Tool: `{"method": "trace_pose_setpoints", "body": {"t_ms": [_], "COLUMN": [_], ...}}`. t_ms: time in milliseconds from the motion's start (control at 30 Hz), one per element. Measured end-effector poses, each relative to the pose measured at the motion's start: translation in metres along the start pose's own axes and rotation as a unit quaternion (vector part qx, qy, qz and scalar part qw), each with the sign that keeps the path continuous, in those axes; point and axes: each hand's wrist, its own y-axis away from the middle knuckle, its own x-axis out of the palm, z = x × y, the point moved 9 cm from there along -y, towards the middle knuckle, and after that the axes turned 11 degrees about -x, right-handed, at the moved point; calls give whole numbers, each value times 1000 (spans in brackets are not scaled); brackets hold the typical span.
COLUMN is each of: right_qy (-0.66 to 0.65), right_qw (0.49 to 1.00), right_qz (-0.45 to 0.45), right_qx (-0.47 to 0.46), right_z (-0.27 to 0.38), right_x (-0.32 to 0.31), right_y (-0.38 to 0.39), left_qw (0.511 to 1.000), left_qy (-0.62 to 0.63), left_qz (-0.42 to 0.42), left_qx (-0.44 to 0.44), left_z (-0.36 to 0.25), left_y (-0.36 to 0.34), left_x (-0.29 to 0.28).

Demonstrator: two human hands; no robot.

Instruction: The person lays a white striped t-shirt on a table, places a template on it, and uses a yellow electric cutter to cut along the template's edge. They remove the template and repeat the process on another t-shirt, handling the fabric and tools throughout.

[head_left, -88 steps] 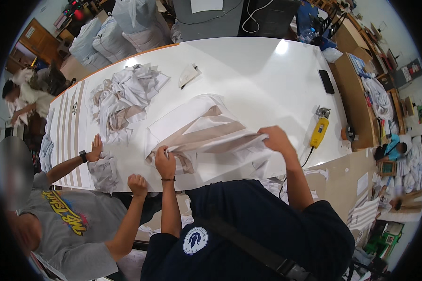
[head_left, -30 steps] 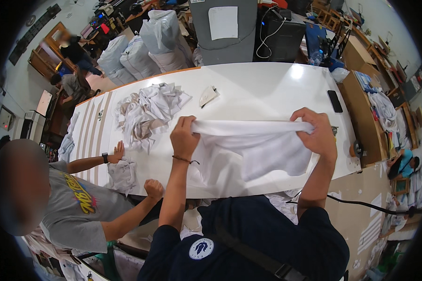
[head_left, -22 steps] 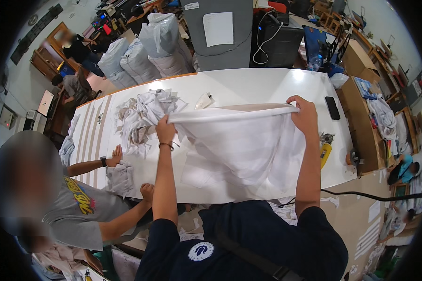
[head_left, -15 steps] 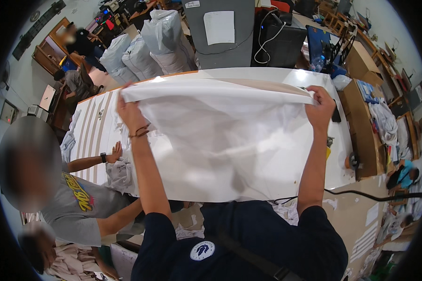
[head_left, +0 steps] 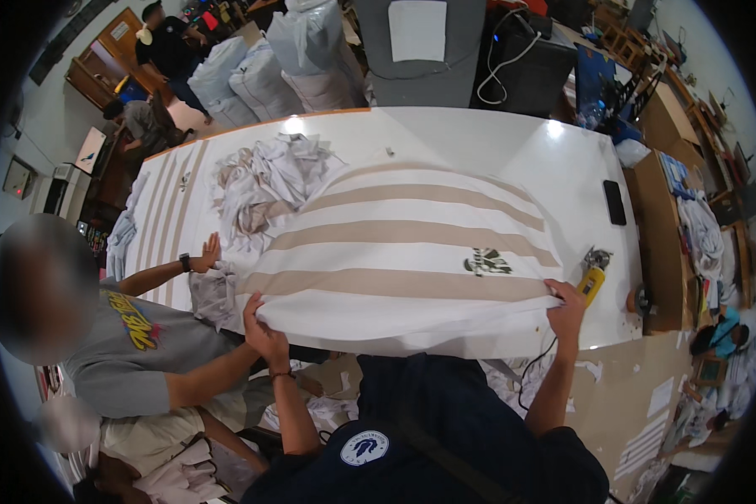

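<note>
A white fabric piece with beige stripes and a dark green printed motif spreads over the white table, its middle billowing slightly. My left hand is closed on its near left corner, and my right hand grips the near right corner. Between them the near edge is drawn taut at the table's front. Just beyond my right hand lies a yellow corded power tool with a metal head. A crumpled pile of white and beige cloth sits past the fabric's far left side.
To my left a person in grey rests a hand beside grey cloth. More striped fabric lies at the white table's left end. A black phone is at the right, near a cardboard box. Stuffed sacks stand behind.
My hands have come down and toward me, lowering the raised fabric onto the table. Its stripes and print now face up, and the cloth pile, phone and yellow tool show more fully.
</note>
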Motion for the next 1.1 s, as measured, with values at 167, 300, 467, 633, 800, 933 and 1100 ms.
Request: {"method": "trace_pose_setpoints", "body": {"t_ms": [167,300,467,633,800,933,1100], "right_qy": [73,86,-42,-120,-71,-78,28], "right_qw": [995,994,990,971,964,928,946], "right_qz": [66,61,32,15,251,312,280], "right_qx": [27,37,133,206,59,186,161], "right_z": [-35,-36,-72,-92,-81,-55,-38], "right_x": [41,50,53,57,117,156,159], "right_y": [40,47,64,71,83,113,116], "left_qw": [956,947,948,977,983,986,983], "left_qy": [-267,-277,-301,-163,-133,-133,-168], "left_qz": [93,126,38,78,87,83,63], "left_qx": [78,105,98,-111,-89,-61,-39], "left_z": [8,-7,2,50,67,50,47], "left_y": [13,10,1,-12,-26,-40,-52], "left_x": [44,46,35,49,74,87,82]}}
